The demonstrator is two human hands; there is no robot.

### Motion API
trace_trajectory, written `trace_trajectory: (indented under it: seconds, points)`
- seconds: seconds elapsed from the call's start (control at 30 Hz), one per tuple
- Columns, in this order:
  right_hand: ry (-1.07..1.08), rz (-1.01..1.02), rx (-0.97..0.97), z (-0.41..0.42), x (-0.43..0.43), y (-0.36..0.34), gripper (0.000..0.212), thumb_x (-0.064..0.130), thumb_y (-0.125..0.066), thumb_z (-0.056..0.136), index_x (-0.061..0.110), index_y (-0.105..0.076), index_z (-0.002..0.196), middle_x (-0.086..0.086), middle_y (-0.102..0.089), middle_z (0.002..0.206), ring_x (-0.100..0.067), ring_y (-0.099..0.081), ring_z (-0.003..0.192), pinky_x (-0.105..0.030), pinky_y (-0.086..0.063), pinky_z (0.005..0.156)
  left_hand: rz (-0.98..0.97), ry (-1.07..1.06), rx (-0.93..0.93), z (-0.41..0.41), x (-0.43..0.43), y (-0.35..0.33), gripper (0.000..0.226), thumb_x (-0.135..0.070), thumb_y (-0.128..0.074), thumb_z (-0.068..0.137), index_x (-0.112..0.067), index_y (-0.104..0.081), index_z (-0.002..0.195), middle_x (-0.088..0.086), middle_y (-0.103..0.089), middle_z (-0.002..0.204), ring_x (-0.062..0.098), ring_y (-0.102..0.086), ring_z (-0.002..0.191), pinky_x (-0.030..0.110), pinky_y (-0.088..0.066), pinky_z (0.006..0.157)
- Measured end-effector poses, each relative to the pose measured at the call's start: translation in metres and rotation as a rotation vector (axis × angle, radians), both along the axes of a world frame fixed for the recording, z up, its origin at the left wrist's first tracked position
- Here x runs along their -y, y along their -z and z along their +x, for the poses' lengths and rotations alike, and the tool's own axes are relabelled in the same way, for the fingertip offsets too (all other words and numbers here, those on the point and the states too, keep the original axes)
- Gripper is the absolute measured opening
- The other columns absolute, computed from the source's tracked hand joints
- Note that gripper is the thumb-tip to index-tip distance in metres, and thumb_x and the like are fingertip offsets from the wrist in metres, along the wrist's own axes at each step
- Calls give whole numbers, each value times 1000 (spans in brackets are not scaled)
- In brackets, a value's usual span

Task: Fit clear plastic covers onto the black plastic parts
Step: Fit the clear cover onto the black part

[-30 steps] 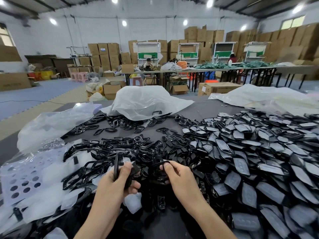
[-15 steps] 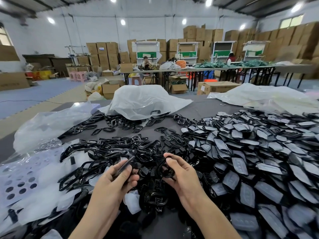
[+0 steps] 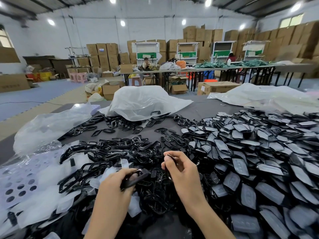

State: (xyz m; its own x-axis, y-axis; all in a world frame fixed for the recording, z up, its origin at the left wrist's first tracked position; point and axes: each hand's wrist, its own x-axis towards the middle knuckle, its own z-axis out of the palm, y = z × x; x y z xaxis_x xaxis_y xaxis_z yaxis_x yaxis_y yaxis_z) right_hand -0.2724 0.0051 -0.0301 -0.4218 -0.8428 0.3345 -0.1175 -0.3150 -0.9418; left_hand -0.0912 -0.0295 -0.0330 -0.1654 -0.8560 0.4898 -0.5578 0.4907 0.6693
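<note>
My left hand [image 3: 114,187] grips a flat black plastic part [image 3: 136,176] low in the middle of the table. My right hand [image 3: 181,171] pinches a thin black ring-shaped part [image 3: 168,167], held upright just right of the left hand; the two parts are apart. Under both hands lies a tangle of loose black frames [image 3: 110,152]. Clear plastic covers [image 3: 43,200] lie scattered at the lower left. A big heap of black parts with covers on them [image 3: 250,152] fills the right side.
A dark grey table [image 3: 198,109] carries everything. White plastic bags [image 3: 143,102] lie at its far side and left. A perforated lilac sheet [image 3: 15,185] sits at the left edge. Beyond are long tables, stacked cartons and two seated people.
My right hand has lifted its black ring out of the pile and turned it upright. My left hand has shifted right and lower with its black part. The camera has tilted slightly.
</note>
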Motion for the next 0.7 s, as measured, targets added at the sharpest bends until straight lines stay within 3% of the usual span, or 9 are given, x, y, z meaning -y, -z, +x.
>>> trace_trajectory:
  seconds: [0.1,0.23,0.33,0.43,0.53,0.7]
  points:
    - [-15,45,201,-3,2,1,15,26,-64,97,36,-75,97,8,-69,75,-11,-67,63,-26,-58,66,-67,-19,268,-4,-7,1,27,-17,-73,88,-30,-73,111,-11,-71,93,20,-61,98,25,-39,87]
    - [-25,129,211,-4,6,6,22,20,-60,100,35,-76,100,7,-69,67,-7,-64,59,-22,-54,57,-209,57,317,-5,-7,4,30,-8,-82,78,-25,-76,102,-16,-69,82,9,-58,74,22,-41,71]
    - [-33,184,178,-4,9,9,23,15,-58,100,31,-71,110,3,-70,67,-7,-64,58,-19,-52,56,-177,31,225,-5,-5,5,25,-14,-75,85,-26,-75,107,-22,-55,80,5,-54,64,15,-38,60]
    - [-90,159,243,-3,8,7,25,8,-68,93,22,-68,113,0,-69,83,-14,-69,62,-21,-51,52,-91,27,91,-6,-4,5,24,-31,-58,94,-30,-70,114,-25,-57,91,-2,-57,83,13,-42,68]
    - [-107,156,225,0,6,6,22,7,-69,92,17,-65,112,-7,-69,85,-16,-71,64,-21,-52,52,-5,60,-75,-8,-9,-1,27,-44,-48,91,-38,-68,109,-25,-60,97,-4,-60,92,7,-42,76]
    - [-174,192,233,5,6,7,18,9,-43,106,17,-58,112,-7,-71,96,-13,-71,70,-20,-53,60,173,113,-318,-13,-12,-5,27,-17,-61,95,-40,-67,106,-16,-67,90,3,-66,82,8,-47,72]
